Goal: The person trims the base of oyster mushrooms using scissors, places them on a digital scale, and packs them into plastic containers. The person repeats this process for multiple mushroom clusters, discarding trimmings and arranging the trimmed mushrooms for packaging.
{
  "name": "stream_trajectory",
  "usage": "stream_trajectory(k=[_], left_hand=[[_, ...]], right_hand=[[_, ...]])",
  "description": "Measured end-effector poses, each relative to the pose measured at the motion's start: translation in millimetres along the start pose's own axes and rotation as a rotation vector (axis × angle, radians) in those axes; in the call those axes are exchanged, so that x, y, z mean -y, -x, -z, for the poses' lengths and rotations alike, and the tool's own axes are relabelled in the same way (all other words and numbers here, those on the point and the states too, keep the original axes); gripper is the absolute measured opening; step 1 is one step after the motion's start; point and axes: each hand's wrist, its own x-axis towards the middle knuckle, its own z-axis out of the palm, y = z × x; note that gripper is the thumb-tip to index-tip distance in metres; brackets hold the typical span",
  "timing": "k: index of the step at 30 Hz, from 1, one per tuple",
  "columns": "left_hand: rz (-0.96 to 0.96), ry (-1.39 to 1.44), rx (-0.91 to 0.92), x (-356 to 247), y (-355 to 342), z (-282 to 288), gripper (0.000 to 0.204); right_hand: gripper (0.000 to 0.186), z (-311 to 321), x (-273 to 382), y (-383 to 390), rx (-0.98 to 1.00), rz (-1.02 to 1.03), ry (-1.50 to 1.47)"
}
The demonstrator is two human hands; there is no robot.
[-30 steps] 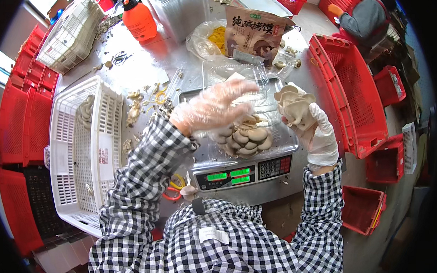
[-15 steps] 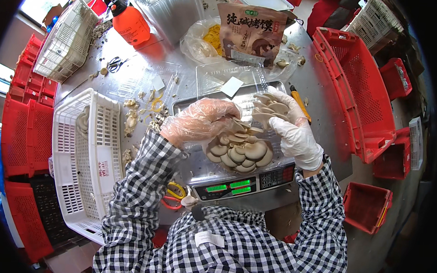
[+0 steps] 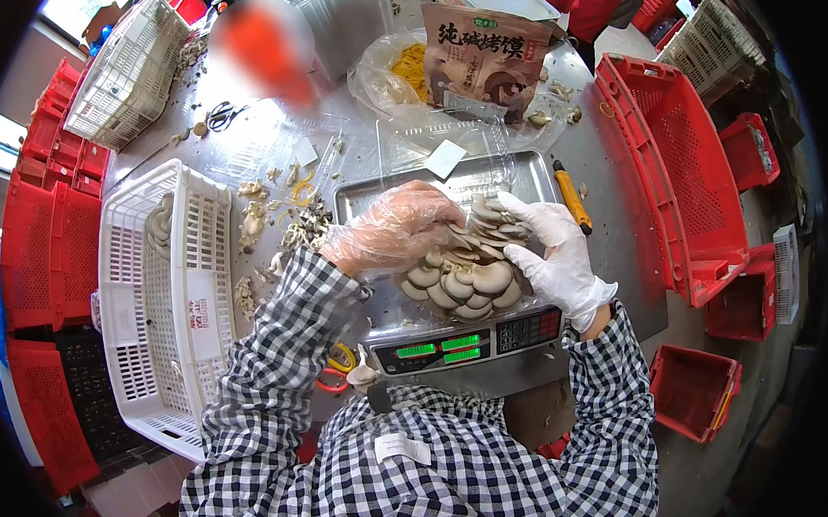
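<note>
My left hand (image 3: 402, 223), in a clear plastic glove, has its fingers curled on the upper left of the oyster mushrooms (image 3: 468, 281). My right hand (image 3: 552, 260), white-gloved, grips a smaller mushroom cluster (image 3: 494, 227) at its right side, over the larger pile. The pile lies in clear plastic packaging on the steel pan of a digital scale (image 3: 454, 343). An open clear lid with a white square card (image 3: 444, 159) is beyond my hands. A yellow-handled tool (image 3: 573, 196) lies right of the scale.
White basket (image 3: 190, 304) at left, another (image 3: 117, 68) behind it. Red crate (image 3: 677, 168) on the right. Brown package (image 3: 483, 54), bag of yellow material (image 3: 385, 82), blurred orange bottle (image 3: 261, 47), scissors (image 3: 224, 116) and mushroom scraps (image 3: 249, 216) across the steel table. A co-worker's red-and-dark clothing (image 3: 598, 12) at top right.
My right hand brought its cluster leftward and down onto the pile. My left hand's fingers curled in to the mushrooms. The co-worker at top right moved mostly out of view.
</note>
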Motion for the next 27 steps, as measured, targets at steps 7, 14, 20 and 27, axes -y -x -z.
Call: stream_trajectory(k=[7,14,20,27], left_hand=[[0.24,0.251,0.078,-12,1,5,0.037],[0.754,0.255,-0.512,38,20,4,0.059],[0.787,1.102,-0.634,37,14,-8,0.077],[0.375,1.052,-0.595,6,29,2,0.071]], right_hand=[[0.052,0,8,3,0.022,0.047,0.036],[0.04,-16,-7,2,-0.159,0.054,-0.081],[0.033,-14,-7,-6,-0.048,0.125,-0.09],[0.036,1,-17,12,-0.475,-0.248,-0.559]])
